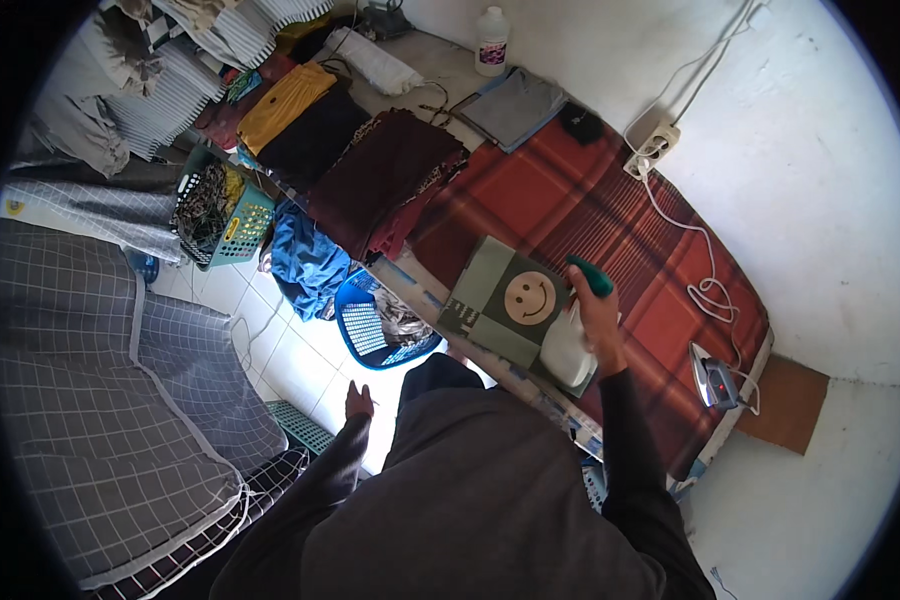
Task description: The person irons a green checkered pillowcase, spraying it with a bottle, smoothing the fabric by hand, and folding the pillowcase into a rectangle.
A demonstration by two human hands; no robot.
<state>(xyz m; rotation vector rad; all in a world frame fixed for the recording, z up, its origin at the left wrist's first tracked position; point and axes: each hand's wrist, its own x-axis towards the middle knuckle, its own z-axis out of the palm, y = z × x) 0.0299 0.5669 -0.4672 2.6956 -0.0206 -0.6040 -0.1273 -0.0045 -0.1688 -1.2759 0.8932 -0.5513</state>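
Note:
My right hand [598, 322] grips a spray bottle [568, 351] with a white body and a dark green head. The bottle is tilted over a folded green cloth [487, 274] printed with a smiley face, covering its near right part. Whether the bottle touches the cloth, I cannot tell. Beneath the cloth lies a red plaid cover [555, 172] on the table. An electric iron [712, 379] with a lit red light rests near the table's right end. My left hand [358, 400] hangs low beside my body, above the floor, holding nothing, its fingers apart.
Folded dark clothes [382, 176] are stacked along the table. A power strip [651, 150] on the wall feeds a white cord [709, 255]. Behind stands a white bottle [492, 45]. A blue basket [364, 330] and green basket [244, 229] hold laundry; a grey checked cover [97, 390] fills the left.

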